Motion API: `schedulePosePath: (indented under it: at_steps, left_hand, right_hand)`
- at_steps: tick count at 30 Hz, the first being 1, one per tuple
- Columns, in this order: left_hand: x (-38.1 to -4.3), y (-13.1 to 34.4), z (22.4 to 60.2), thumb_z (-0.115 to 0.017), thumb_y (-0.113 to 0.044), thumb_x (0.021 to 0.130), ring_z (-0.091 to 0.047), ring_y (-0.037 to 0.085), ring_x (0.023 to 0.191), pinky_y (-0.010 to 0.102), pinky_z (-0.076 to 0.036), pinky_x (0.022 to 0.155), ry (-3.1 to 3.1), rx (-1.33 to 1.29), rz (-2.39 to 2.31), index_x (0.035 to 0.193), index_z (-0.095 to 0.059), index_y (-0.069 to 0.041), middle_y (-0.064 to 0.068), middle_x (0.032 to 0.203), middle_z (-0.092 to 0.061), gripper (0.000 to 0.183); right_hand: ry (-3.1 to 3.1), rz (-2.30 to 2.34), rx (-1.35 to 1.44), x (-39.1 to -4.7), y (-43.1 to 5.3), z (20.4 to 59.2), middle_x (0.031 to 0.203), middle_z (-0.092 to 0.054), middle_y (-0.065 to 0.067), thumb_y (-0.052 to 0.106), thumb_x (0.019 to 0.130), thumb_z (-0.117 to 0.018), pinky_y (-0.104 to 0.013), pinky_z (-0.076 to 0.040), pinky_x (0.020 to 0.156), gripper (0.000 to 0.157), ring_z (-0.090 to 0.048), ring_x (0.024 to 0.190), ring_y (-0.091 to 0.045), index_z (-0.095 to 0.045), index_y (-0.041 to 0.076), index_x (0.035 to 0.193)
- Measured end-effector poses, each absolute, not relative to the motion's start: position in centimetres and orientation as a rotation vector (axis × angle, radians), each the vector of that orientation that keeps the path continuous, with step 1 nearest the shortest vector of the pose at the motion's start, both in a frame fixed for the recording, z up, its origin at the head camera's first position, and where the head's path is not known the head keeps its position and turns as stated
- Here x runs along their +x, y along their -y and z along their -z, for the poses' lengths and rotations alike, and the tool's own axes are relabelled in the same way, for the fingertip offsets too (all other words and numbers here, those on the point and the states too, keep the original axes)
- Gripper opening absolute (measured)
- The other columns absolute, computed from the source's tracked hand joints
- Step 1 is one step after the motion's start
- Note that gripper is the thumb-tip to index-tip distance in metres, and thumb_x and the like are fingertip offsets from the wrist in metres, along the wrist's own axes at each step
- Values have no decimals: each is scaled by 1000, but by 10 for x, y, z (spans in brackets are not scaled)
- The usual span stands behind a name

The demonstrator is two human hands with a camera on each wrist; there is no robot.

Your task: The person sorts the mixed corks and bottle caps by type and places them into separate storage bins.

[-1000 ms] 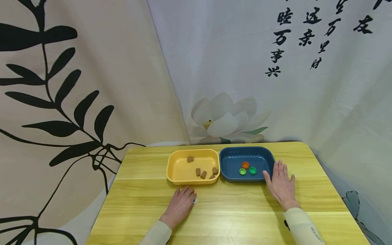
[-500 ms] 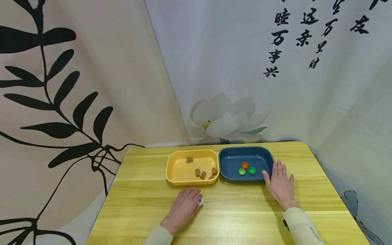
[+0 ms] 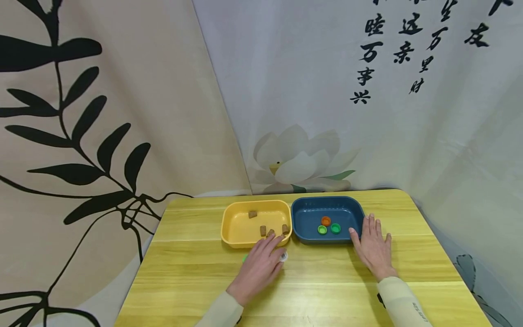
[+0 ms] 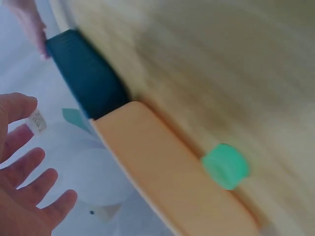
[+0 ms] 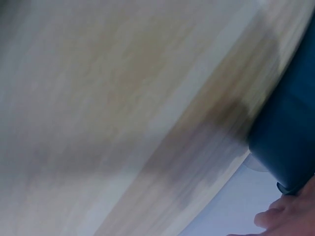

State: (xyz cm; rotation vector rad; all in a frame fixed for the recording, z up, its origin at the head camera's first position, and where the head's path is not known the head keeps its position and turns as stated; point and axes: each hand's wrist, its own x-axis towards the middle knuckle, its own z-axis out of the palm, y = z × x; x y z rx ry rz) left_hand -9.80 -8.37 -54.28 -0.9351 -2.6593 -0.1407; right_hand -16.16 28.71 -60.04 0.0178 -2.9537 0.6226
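Observation:
My left hand (image 3: 260, 267) pinches a small white bottle cap (image 3: 283, 257) between thumb and index finger, its other fingers spread; printing shows on the cap's face in the left wrist view. It is above the front edge of the yellow tray (image 3: 239, 240), partly covering that edge. A green bottle cap (image 4: 226, 166) stands on the table against this tray, mostly hidden by the hand in the head view. Fingers straight, my right hand (image 3: 374, 250) rests at the right side of the blue tray (image 3: 304, 215). Orange (image 3: 326, 221), light green (image 3: 322, 230) and green (image 3: 335, 228) caps lie inside it.
Several small brown cork-like pieces (image 3: 253, 214) lie in the yellow tray. The two trays stand side by side near the back of the wooden table (image 3: 318, 290). A printed cloth (image 3: 163, 91) hangs behind the table.
My left hand has moved right and forward with the white cap, from in front of the yellow tray to over its front edge. A bit of the green cap now shows. The right hand stays put.

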Motion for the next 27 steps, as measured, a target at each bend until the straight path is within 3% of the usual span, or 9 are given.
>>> schedulePosePath:
  at_steps: [16,27]
  left_hand:
    - [-152,24,527,-68,-32,101,-39,31,149,57,-34,119,2683,-879,165,129,-70,-21,6,158,-46,31]
    - [-191,3,535,-68,-42,101,-40,32,148,58,-35,117,2786,-822,70,129,-71,-23,5,156,-49,34]
  right_hand:
    - [2960,-627,11,-161,-287,601,167,-9,-33,56,110,-28,-82,-10,110,86,-14,151,-55,-17,-14,158]
    - [2963,-647,13,-161,-287,602,167,-7,-32,57,110,-26,-82,-10,110,87,-13,152,-55,-15,-13,159]
